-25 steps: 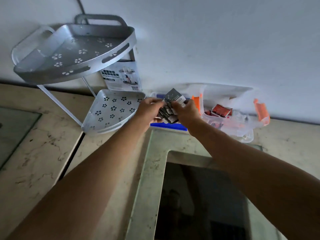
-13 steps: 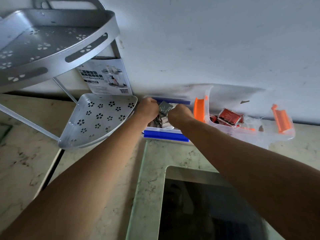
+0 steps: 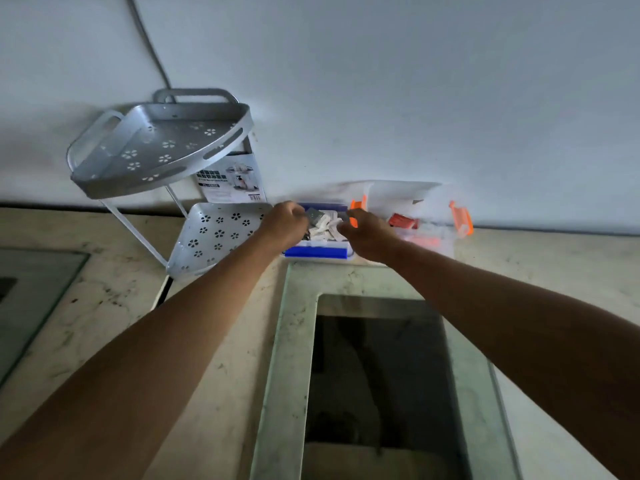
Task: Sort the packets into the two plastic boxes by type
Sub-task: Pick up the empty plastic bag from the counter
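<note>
- Pale grey wall (image 3: 415,81) fills the upper half of the view, with a dark cable (image 3: 149,46) running down it toward the left.
- Marbled, cream-coloured desk (image 3: 104,306) meets that wall along a dark seam; its stone is veined and speckled with dark marks.
- Set into the desk in front of the person is a deep, dark rectangular opening (image 3: 377,375) with a pale stone rim.
- At the far left a sheet of dark glass (image 3: 31,299) lies flush in the desk.
- A two-tier silver corner rack (image 3: 162,150) with flower-shaped holes stands against the wall on the left, and a printed card (image 3: 232,180) leans behind it.
- Two clear plastic boxes sit side by side against the wall: the blue-trimmed box (image 3: 315,252) on the left and the orange-clipped box (image 3: 433,233) on the right, just beside each other.
- Grey and white packets (image 3: 323,225) lie piled in the blue-trimmed box; red packets (image 3: 401,221) lie in the orange-clipped box.
- The left hand (image 3: 285,221) is over the left edge of the blue-trimmed box, fingers curled and pinching a grey packet (image 3: 313,213).
- The right hand (image 3: 367,230) hangs over the gap between the two boxes, fingers loosely bent; I cannot tell whether it holds anything.
</note>
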Tool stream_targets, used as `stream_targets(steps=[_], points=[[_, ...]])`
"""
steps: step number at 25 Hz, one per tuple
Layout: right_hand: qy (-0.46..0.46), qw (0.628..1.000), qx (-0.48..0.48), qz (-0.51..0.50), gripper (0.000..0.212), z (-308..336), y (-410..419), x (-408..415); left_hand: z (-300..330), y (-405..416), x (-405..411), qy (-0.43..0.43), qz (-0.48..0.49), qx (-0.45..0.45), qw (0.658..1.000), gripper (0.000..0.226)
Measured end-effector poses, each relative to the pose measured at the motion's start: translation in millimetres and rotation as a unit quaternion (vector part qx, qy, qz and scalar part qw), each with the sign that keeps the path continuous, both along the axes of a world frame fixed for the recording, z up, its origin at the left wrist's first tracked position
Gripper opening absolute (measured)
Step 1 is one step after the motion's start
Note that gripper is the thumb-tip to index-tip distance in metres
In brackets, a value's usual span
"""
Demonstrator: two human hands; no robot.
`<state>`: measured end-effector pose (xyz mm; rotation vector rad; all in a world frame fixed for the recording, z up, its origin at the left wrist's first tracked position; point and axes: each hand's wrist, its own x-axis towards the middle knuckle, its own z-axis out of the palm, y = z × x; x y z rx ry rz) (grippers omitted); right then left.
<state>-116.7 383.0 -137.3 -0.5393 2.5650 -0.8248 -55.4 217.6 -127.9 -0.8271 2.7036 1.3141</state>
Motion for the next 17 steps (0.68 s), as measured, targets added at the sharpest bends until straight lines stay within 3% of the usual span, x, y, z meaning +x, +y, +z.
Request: stream_targets(steps=[9,17], points=[[0.036,0.998,0.050,-0.005,0.058,24.5,140.1,112.0,35.5,114.5,113.4,-0.020,-0.077,-0.031,0.996,0.030],[-0.019,0.987,0.063,-0.150,0.057,-30.0,297.5,194.8,-26.6,254.9,155.1,-0.090,-0.204,0.007,0.975,0.023]])
